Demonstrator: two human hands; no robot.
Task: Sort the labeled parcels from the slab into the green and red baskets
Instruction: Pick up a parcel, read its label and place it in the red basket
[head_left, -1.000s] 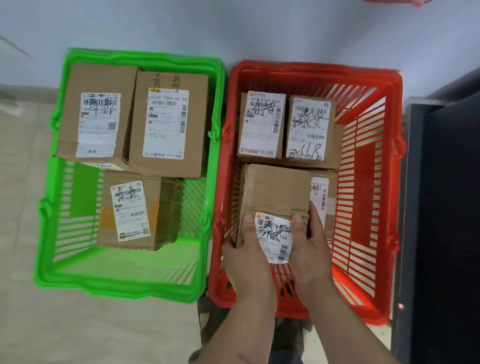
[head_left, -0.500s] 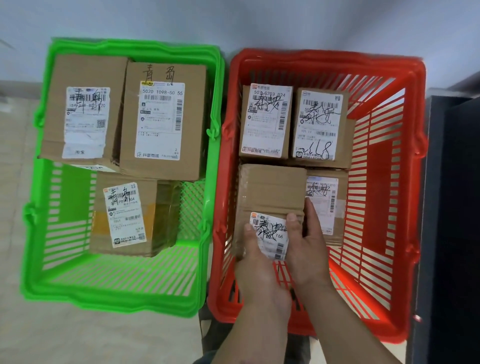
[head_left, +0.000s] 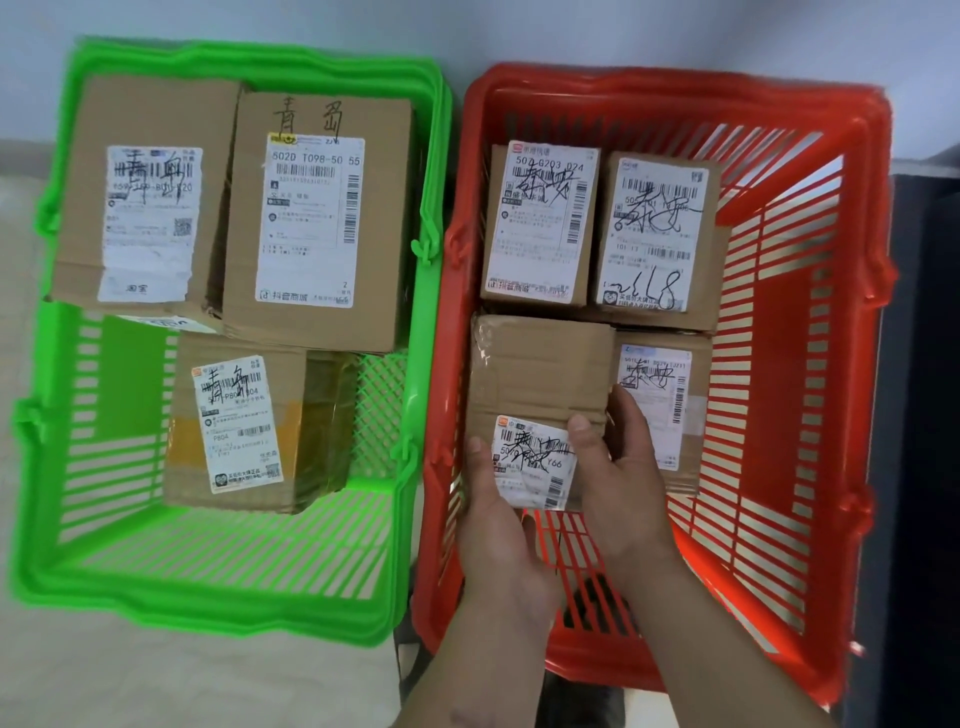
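both hands are on the same cardboard parcel (head_left: 537, 379) inside the red basket (head_left: 810, 467), at its near-left part. left hand (head_left: 498, 525) cups the near-left corner with the thumb lying up along the left edge of the white label (head_left: 532, 462); right hand (head_left: 621, 483) wraps the near-right corner, thumb pressed on top by the label and fingers curled round the right side. can't tell if the box is already sitting on the basket floor or just held a bit above it.

stuff crowding it: three more labeled boxes in the red basket. two sit side by side at the far end, the far-left one (head_left: 540, 223) and the far-right one (head_left: 657, 234), and the held parcel's far edge is right up against them. the third box (head_left: 657, 400) is just beside it on the right, partly hidden by the right hand's fingers.

green basket (head_left: 218, 587) sits just to the left, rims nearly touching. it has two big boxes across the far end, left one (head_left: 145, 197) and right one (head_left: 317, 218), and a lower box (head_left: 239, 426) tucked partly under them. dark furniture (head_left: 924, 415) stands along the right side of the red basket, pale wall (head_left: 467, 31) behind both.
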